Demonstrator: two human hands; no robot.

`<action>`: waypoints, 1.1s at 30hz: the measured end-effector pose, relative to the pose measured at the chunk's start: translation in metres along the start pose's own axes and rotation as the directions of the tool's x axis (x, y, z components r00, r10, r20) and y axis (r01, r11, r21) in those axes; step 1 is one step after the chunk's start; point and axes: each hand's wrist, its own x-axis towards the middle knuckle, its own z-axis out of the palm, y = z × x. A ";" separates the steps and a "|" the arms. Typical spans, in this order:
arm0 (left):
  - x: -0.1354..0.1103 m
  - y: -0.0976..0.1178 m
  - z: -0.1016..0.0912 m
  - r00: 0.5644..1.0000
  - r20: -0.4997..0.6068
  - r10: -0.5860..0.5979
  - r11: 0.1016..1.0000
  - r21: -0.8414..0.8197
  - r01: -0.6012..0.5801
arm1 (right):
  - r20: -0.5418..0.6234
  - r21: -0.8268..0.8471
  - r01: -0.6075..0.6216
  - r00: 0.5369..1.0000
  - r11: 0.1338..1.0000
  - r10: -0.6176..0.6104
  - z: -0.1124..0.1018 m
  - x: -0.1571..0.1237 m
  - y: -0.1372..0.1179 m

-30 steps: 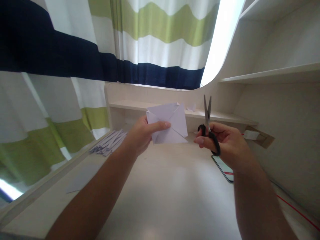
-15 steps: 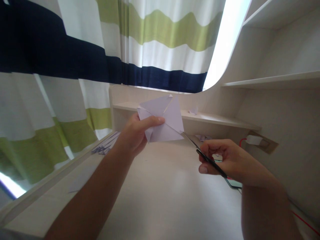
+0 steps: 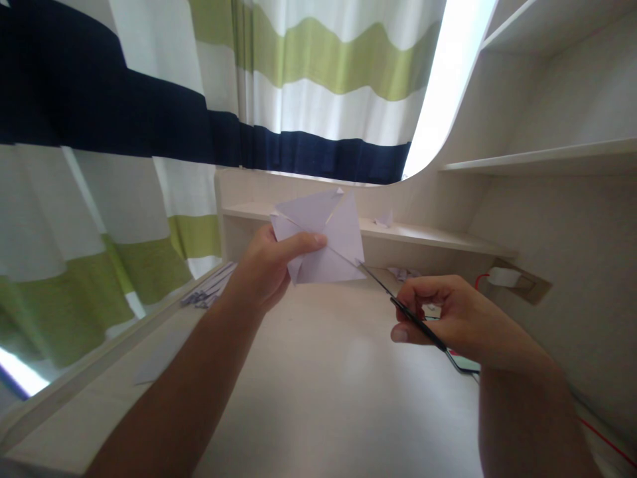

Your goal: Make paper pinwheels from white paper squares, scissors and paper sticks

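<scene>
While my left hand (image 3: 263, 265) is pinching the folded paper (image 3: 323, 239), thumb pressing its front and fingers curling behind, I am holding it up above the desk (image 3: 323, 378). My right hand (image 3: 448, 318) is gripping the scissors (image 3: 393, 300), fingers curled tight around the black handles, blade tips touching the paper's lower right corner. A phone (image 3: 465, 362) is lying just beneath that hand.
</scene>
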 end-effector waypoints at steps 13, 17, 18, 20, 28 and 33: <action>-0.002 0.002 0.001 0.999 -0.033 0.031 0.999 0.028 -0.030 | -0.009 0.024 -0.003 1.000 1.000 0.004 -0.001 -0.001 0.001; -0.002 0.001 0.000 0.999 -0.034 0.038 0.999 0.035 -0.036 | -0.013 0.018 -0.024 1.000 1.000 0.024 0.000 -0.001 0.002; -0.002 0.001 0.000 0.999 -0.035 0.041 0.999 0.034 -0.040 | -0.014 0.014 -0.027 1.000 1.000 0.027 0.000 -0.001 0.002; -0.002 0.002 0.000 0.998 -0.037 0.043 0.999 0.030 -0.042 | -0.016 0.009 -0.025 1.000 1.000 0.025 0.000 -0.002 0.002; -0.002 0.003 -0.001 0.998 -0.047 0.047 0.999 0.026 -0.046 | -0.013 0.040 -0.031 0.999 0.999 0.031 0.000 -0.001 -0.002; -0.002 0.004 0.001 0.998 -0.034 0.060 0.998 0.030 -0.059 | 0.015 0.040 -0.045 0.999 0.998 0.045 -0.003 -0.003 0.002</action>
